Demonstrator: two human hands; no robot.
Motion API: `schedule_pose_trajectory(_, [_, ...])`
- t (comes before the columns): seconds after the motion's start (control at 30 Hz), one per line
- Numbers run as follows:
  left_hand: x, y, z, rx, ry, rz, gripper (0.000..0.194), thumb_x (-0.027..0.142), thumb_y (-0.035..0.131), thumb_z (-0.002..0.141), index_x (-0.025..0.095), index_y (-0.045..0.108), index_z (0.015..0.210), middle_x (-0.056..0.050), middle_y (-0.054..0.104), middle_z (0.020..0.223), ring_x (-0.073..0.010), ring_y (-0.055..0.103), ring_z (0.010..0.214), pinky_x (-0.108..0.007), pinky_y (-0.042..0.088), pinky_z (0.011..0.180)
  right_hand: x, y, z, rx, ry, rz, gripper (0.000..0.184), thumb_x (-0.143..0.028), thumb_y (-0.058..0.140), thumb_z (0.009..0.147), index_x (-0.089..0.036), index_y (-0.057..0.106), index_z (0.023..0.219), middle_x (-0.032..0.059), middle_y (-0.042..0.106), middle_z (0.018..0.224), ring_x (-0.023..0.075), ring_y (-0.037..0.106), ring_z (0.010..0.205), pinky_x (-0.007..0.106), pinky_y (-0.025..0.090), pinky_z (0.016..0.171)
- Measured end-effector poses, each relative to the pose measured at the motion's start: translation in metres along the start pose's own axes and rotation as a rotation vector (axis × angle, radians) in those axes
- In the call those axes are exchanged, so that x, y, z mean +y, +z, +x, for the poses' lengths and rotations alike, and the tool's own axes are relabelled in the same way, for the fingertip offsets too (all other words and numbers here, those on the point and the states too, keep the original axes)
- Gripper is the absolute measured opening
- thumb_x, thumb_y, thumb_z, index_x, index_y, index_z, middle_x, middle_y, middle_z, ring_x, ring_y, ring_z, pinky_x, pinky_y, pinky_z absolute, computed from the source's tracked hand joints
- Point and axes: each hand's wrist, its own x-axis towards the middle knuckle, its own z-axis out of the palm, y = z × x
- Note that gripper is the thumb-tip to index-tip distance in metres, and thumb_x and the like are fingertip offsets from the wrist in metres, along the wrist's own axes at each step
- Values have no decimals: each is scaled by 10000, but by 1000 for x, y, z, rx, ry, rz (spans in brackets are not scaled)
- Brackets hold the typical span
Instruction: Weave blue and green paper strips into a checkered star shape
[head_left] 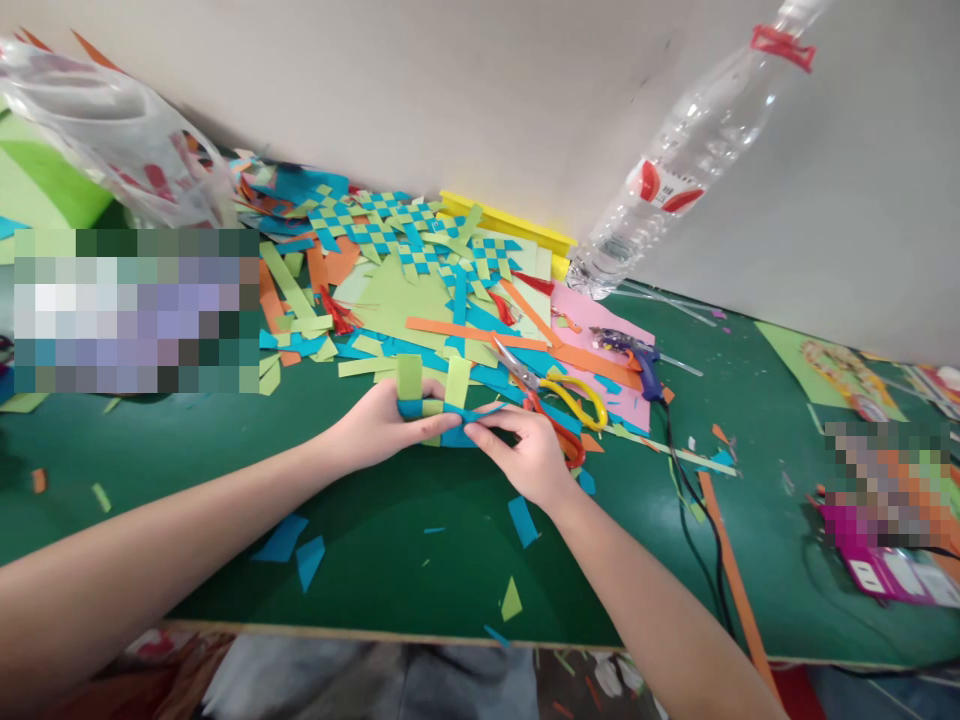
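Holding a woven paper piece [433, 408] of blue and green strips over the worktop [337, 560], back from the middle of its front edge. Grasping the piece's left part between the fingers of the left hand [379, 428]; pinching a blue strip [487, 410] at its right with those of the right hand [529, 455]. Noting scissors [531, 380] just beyond, other weavings [377, 238] toward the back edge.

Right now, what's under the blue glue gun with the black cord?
Flat pink paper sheet shows around the glue gun, green tabletop beside its handle; whatever the body covers can't be seen.
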Motion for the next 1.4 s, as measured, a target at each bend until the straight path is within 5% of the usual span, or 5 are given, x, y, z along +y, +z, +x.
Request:
schedule_pose_trajectory(0.7, [1,-1,0,-9,2,43,302,443,477,874,172,604,845,9,586,724,-134,540,666,-238,436,624,-2,-1,1,69,47,-11,147,-356,655,784,-226,712,747,0,696,745,149,652,687,276,536,672])
schedule_pose_trajectory(0.9, [-1,0,1,-43,39,-44,288,433,475,884,185,618,904,-6,631,824,-162,584,806,-278,464,766,-1,-1,0,132,60,-39,151,-358,657,784,-224,703,734,-10,685,706,136,639,651,254,518,620])
schedule_pose_trajectory(1.17, [-4,2,0,-41,-59,-72,347,459,643,760,158,644,932,-38,684,848,-152,599,669,-260,497,614,-3,-1,0,159,62,-53,163,-362,656,782,-215,699,729,-3,693,706,143,646,664,267,522,644])
schedule_pose_trajectory(1.4, [-2,2,0,27,-26,-41,282,432,627,779,177,659,895,-26,699,874,-165,633,756,-257,517,688,-1,-3,0,101,44,-15,191,-339,582,831,-203,692,755,9,701,745,157,650,717,282,526,669])
